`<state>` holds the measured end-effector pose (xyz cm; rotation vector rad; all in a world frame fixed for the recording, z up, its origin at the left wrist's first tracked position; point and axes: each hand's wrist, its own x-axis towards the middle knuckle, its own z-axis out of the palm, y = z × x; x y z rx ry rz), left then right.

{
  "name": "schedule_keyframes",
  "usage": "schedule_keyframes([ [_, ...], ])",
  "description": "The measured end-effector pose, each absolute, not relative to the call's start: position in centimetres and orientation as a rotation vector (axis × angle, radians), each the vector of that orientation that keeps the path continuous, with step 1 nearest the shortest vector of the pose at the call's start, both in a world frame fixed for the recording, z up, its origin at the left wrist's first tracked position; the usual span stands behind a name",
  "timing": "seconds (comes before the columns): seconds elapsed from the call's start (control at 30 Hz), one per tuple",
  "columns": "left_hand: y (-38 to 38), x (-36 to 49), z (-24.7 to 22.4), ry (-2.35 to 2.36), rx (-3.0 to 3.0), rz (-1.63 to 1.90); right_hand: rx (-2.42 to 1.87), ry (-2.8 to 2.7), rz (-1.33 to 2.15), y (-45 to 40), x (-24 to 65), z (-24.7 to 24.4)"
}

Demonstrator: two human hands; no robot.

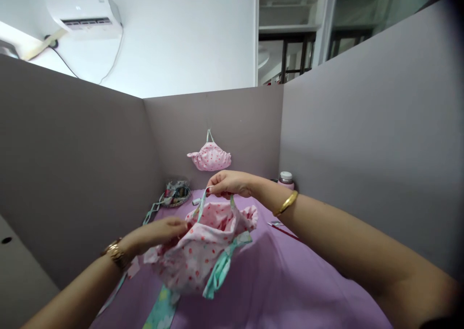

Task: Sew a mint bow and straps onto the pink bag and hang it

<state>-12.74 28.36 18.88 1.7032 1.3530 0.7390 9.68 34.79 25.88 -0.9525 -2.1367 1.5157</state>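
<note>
A pink cloth bag with red dots hangs above the purple tablecloth, its mouth partly open toward me. My right hand pinches the bag's pale green strap from above. At the bag's left side, my left hand is closed on the fabric near the rim, with some fingers hidden behind the cloth. A turquoise bow dangles from the front of the bag. Below it, a green patterned strip of fabric hangs down or lies on the cloth; I cannot tell which.
A similar pink dotted bag hangs on the grey back partition. On the purple tablecloth are a basket of small items at back left, a white-lidded jar at back right and a thin red tool. Grey partitions enclose both sides.
</note>
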Motion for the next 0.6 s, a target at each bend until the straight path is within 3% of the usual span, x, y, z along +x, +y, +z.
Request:
schedule_keyframes([
  [0.17, 26.7, -10.1, 20.3, 1.458, 2.027, 1.042, -0.986, -2.079, 1.475, 34.8, 8.3, 26.7],
  [0.37, 23.9, -7.1, 14.4, 1.420, 2.620, 0.932, -1.028, -1.978, 1.548, 34.5, 8.3, 27.2],
  [0.6, 23.6, -6.9, 15.3, 1.252, 1.934, 0.863, -1.063, -1.907, 1.694, 35.3, 10.5, 26.5],
])
